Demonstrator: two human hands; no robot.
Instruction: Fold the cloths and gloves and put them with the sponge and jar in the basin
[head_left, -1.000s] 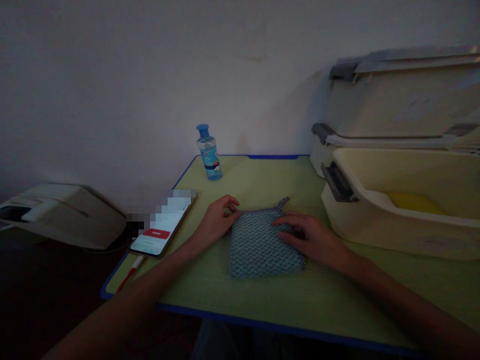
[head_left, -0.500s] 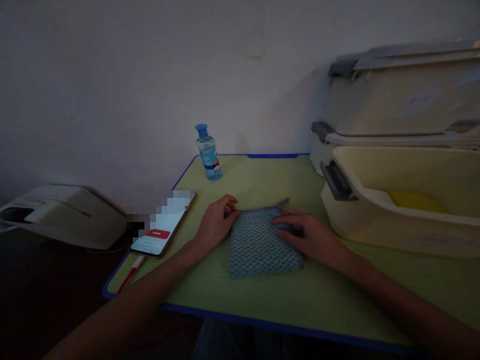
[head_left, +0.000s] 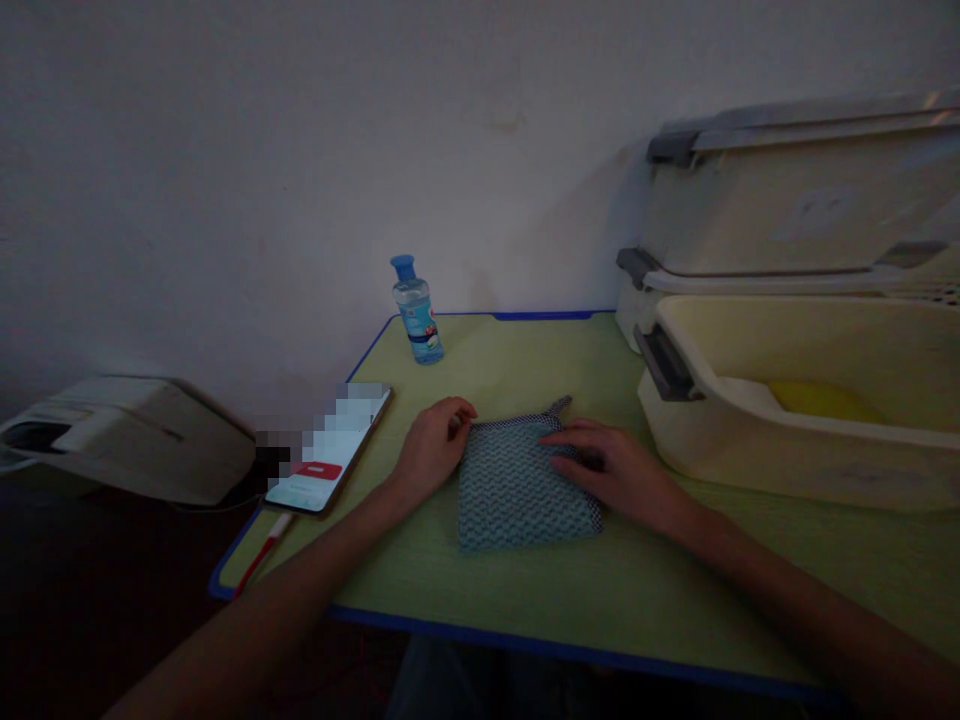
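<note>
Cloth (head_left: 517, 490), a blue-and-white woven square folded flat, lies near the middle of the green bench (head_left: 525, 590), towards its front edge, with a small loop sticking out at its far right corner. Stacked cream plastic boxes (head_left: 795, 210) with grey handles stand at the bench's right end against the wall, and in front of them an open cream tub (head_left: 750, 450) holds something yellow (head_left: 821, 400). Off the bench to the left sits a pale, low machine (head_left: 127, 440); what it is cannot be told in the dim light. The right hand (head_left: 619, 470) lies palm down with fingers spread flat on the cloth's right part, pressing it to the bench. The left hand (head_left: 435, 445) pinches the cloth's far left corner between thumb and curled fingers. A phone (head_left: 330, 450) with a lit screen rests on the bench's left edge, a red-tipped cable (head_left: 259, 550) running from its near end. A small clear bottle (head_left: 416, 310) with a blue cap stands upright at the far left corner, well apart from the hands.
</note>
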